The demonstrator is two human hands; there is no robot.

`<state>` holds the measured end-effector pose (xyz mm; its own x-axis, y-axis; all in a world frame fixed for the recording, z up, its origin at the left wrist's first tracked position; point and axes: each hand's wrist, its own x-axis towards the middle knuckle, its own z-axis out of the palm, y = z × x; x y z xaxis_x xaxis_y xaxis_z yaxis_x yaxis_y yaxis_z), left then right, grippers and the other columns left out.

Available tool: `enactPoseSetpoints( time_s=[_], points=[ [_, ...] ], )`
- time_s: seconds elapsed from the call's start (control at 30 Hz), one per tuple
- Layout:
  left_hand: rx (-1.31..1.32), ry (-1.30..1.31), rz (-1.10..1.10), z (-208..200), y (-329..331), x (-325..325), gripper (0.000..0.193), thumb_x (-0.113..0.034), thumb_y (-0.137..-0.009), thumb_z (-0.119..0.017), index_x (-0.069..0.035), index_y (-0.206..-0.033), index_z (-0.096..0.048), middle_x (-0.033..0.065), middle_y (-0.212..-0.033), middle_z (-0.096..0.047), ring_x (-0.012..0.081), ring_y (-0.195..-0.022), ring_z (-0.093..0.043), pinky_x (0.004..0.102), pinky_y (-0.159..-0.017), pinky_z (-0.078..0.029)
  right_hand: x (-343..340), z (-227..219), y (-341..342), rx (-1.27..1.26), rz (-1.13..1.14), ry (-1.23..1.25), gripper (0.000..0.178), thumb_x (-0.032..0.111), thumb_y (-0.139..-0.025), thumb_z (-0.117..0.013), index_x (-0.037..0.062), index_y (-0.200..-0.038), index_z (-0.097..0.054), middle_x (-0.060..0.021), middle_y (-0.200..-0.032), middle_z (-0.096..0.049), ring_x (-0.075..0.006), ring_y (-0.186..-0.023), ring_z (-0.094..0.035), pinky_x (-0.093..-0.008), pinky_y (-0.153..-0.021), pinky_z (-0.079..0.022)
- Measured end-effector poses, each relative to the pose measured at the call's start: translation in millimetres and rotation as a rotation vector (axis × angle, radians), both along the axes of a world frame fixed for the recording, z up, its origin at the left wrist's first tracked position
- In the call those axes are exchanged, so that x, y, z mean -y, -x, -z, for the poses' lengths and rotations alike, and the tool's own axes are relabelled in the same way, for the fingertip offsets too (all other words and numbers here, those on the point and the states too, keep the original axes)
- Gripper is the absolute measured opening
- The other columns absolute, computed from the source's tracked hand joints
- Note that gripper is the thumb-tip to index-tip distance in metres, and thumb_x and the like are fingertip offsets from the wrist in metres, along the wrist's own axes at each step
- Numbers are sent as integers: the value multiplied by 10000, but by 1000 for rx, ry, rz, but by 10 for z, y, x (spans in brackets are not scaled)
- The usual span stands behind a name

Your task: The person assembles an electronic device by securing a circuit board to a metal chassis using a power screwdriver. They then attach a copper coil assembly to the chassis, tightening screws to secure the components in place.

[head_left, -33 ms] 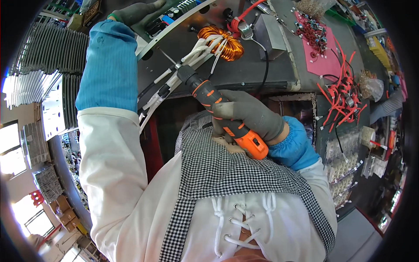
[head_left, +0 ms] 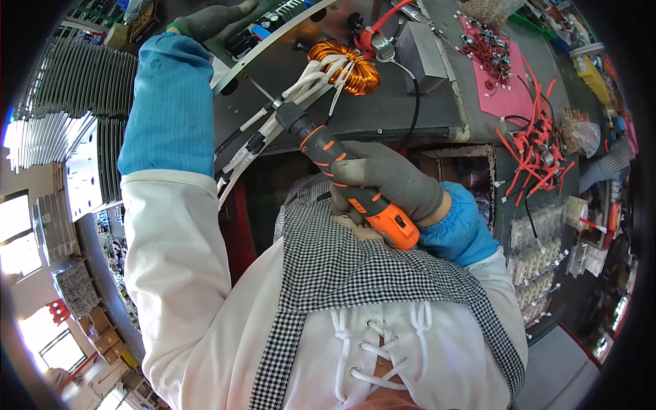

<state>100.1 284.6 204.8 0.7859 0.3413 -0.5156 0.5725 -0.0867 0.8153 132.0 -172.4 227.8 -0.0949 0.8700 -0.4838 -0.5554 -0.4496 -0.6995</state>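
My right hand point(head_left: 393, 174), in a dark grey glove, is wrapped round a black and orange cordless screwdriver point(head_left: 318, 143). Its long bit points up and left, with the tip close to the edge of a metal panel point(head_left: 270, 51). At the far left, my gloved left hand point(head_left: 212, 24) lies over the assembly behind that panel, fingers apart, beside a green circuit board point(head_left: 290, 12). An orange copper-wound ring coil point(head_left: 359, 74) sits to the right of the panel. A bundle of white sleeved wires point(head_left: 301, 87) runs from it, passing behind the screwdriver.
A grey metal block point(head_left: 420, 58) stands right of the coil, near a red cable point(head_left: 386, 17) with a metal ring. Farther right, small wound parts lie on a pink sheet point(head_left: 502, 99), and red wires point(head_left: 540, 154) are heaped. Stacked metal fins point(head_left: 82, 75) stand at left.
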Motion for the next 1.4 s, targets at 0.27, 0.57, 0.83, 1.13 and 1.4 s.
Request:
enactPoseSetpoints(
  time_s=[0.27,0.57,0.83,1.13,1.4],
  points=[
    [-22,11,9,52,-25,-3,469,-468,-1026,-568,-92,-1302,-613,44,-1154,-713,113,-983,-677,287,-873,-568,4,31,0,-161,28,-8,343,303,-936,-653,30,-1105,-531,-141,-787,-649,-189,-550,-632,-315,-447,-507],
    [-34,390,31,-37,-65,168,529,-471,-1014,-582,-108,-1398,-567,68,-1218,-672,162,-1002,-650,312,-846,-561,41,183,-242,244,-91,-100,353,324,-880,-707,10,-1008,-607,-38,-765,-650,-117,-658,-636,-290,-605,-532],
    [6,390,-140,-141,-1,341,460,-280,-994,-601,-100,-1415,-557,70,-1243,-685,203,-1054,-663,395,-1000,-498,139,59,-452,402,-203,-297,441,315,-898,-709,31,-1199,-558,-31,-959,-609,-114,-846,-604,-300,-743,-525],
    [29,420,-234,-146,28,442,349,-231,-1032,-560,-75,-1343,-590,69,-1099,-725,185,-913,-706,367,-855,-571,92,-285,-478,149,-175,-56,385,362,-863,-689,8,-985,-600,-20,-785,-623,-125,-697,-607,-299,-640,-501],
    [-17,396,-216,-117,85,241,371,-191,-1034,-555,-49,-1376,-562,91,-1185,-707,200,-1034,-694,370,-952,-548,24,-394,-501,812,-376,-196,447,410,-857,-694,-9,-998,-623,-115,-845,-688,-231,-750,-664,-388,-704,-517]
  ],
)
